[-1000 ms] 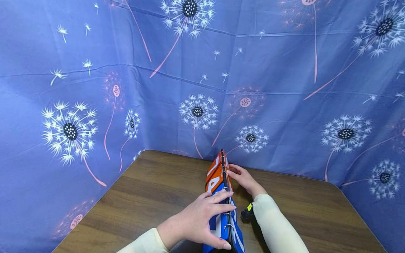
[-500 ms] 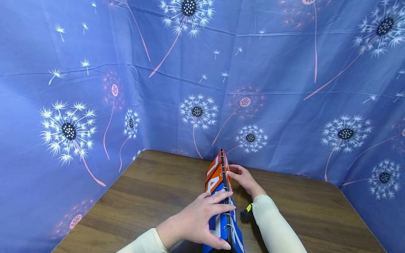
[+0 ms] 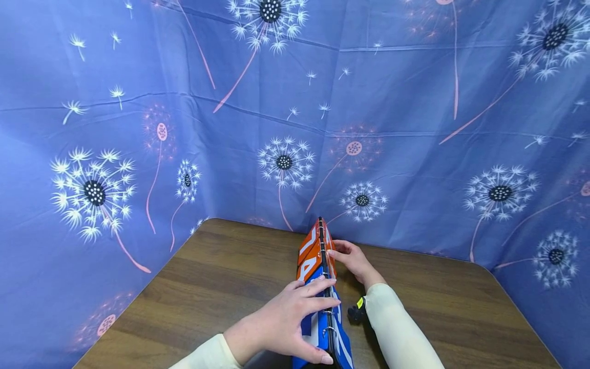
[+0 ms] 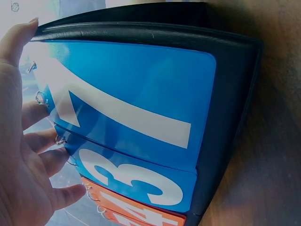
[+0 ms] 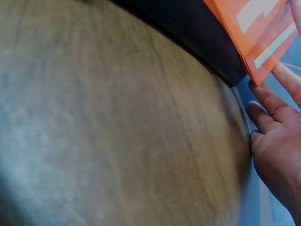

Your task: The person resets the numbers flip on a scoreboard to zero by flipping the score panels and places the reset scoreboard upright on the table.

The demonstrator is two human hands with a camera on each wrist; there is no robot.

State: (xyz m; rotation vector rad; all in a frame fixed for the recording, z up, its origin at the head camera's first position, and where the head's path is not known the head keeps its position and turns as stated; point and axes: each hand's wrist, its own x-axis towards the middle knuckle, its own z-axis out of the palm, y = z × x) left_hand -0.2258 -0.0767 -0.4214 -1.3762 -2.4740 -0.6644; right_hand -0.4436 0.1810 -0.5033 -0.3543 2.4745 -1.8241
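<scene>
A tabletop flip scoreboard stands like a tent, its ringed spine pointing away from me. Blue number cards hang on the near part and orange number cards on the far part. My left hand lies spread across the spine from the left, fingertips over the rings and thumb at the near end. On the right face, my right hand pinches the edge of an orange card at the far end. In the right wrist view the thumb is mostly cut off.
The scoreboard stands on a brown wooden table. A small black object with a yellow label sits beside my right sleeve. Blue dandelion-print cloth closes in the back and sides.
The head view has shifted slightly, moving everything a little to the left. Both hands keep their places on the scoreboard.
</scene>
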